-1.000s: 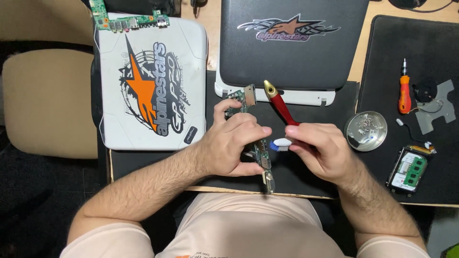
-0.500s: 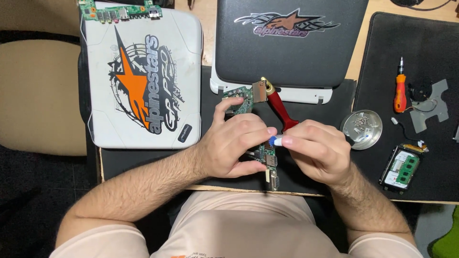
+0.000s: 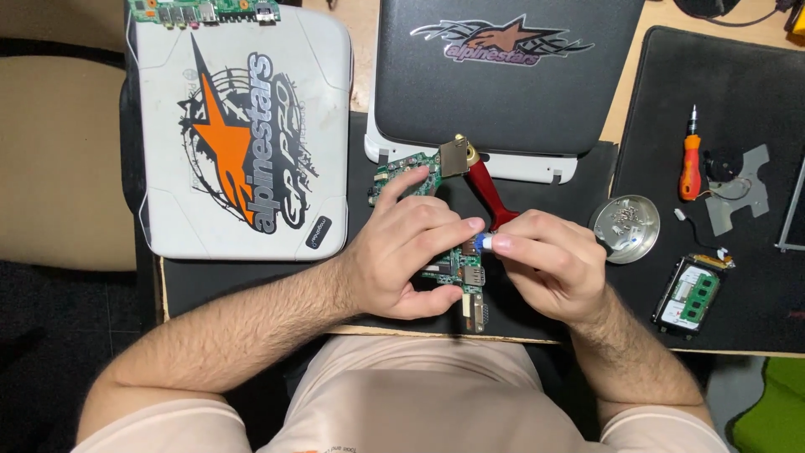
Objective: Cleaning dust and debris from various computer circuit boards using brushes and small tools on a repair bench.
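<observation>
Your left hand (image 3: 402,252) is pressed down on the green circuit board (image 3: 419,172), fingers spread across its middle and the thumb hooked under near the lower connectors, so the board stays pinned on the black mat (image 3: 251,281) right at the front edge of the desk. Compared with half a second ago, that hand sits in the same place on the board; the grip has not shifted.

Your right hand (image 3: 549,264) has its thumb and forefinger pinched together on a small blue-and-white tip (image 3: 483,243), which meets the board just beside your left forefinger. The red-handled tool (image 3: 485,186) runs up from that hand toward the board's top corner, where a small brass-coloured metal piece (image 3: 455,155) sits; a second ago the red handle leaned more to the right and stood clearer of your knuckles, now more of it is tucked under your fingers.

Around you: the white laptop lid (image 3: 243,134) with the orange star lies to the left, the dark laptop lid (image 3: 503,75) straight ahead. To the right sit the round metal dish (image 3: 625,228) of screws, the orange screwdriver (image 3: 689,159) and a small green module (image 3: 692,295) on the far mat.
</observation>
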